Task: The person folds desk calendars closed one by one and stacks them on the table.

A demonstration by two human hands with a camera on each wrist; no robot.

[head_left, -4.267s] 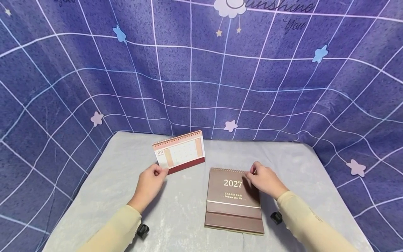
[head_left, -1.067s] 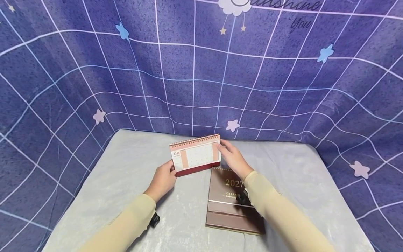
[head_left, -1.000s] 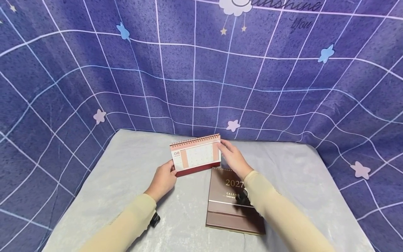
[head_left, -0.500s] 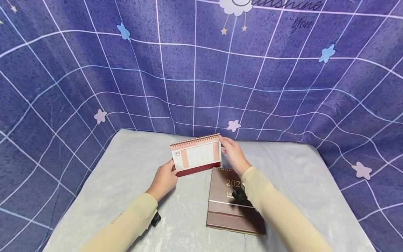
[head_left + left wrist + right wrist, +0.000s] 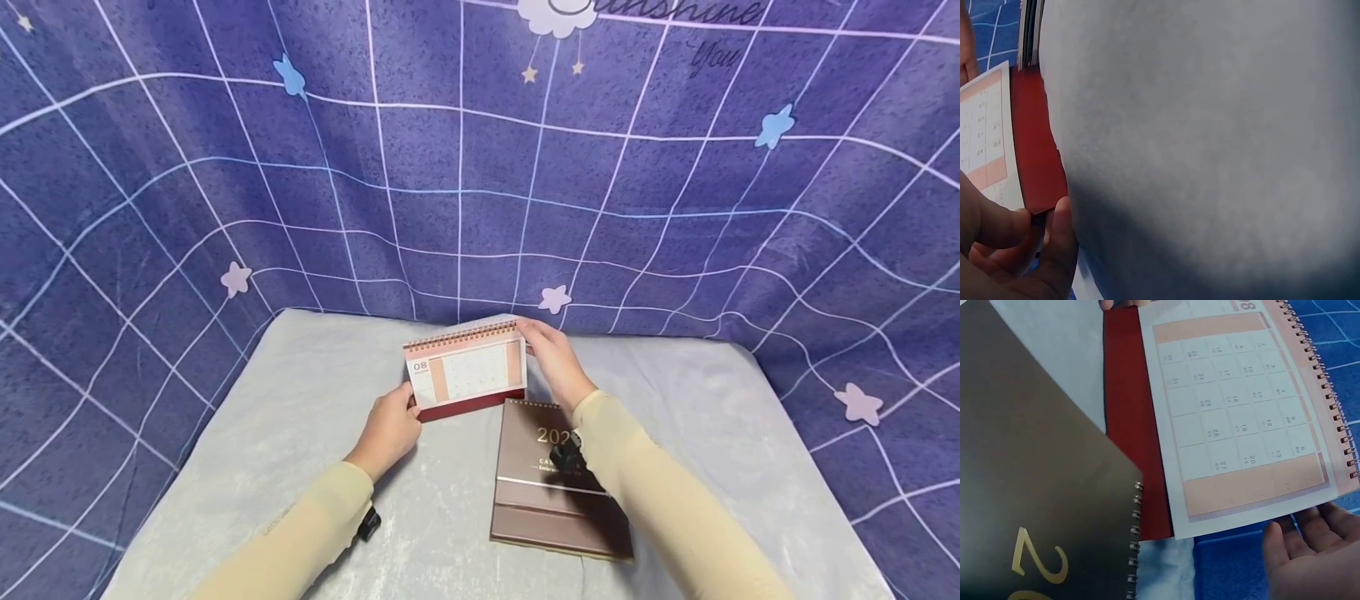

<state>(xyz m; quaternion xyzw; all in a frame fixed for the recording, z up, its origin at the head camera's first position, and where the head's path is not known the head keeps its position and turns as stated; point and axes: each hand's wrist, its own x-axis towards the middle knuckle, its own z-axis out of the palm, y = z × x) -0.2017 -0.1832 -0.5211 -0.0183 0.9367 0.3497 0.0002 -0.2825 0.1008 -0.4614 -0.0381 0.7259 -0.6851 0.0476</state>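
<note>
A small desk calendar with a coil along its top and a dark red base stands tilted back, showing page 08. My left hand pinches its lower left corner; in the left wrist view the thumb and fingers grip the red base. My right hand holds the upper right corner, fingers reaching behind the edge. A pale sheet edge shows just above the coil there. In the right wrist view the fingers curl behind the page's side edge, their tips partly hidden.
A brown 2027 calendar lies on the grey cloth-covered table under my right forearm, its coil edge right at the small calendar's base. A purple-blue grid-patterned curtain surrounds the table at the back and sides.
Earlier, my right hand was on the brown calendar; it has moved to the small calendar, which has shifted right. Lately, the right fingers rose from its side edge to the top corner.
</note>
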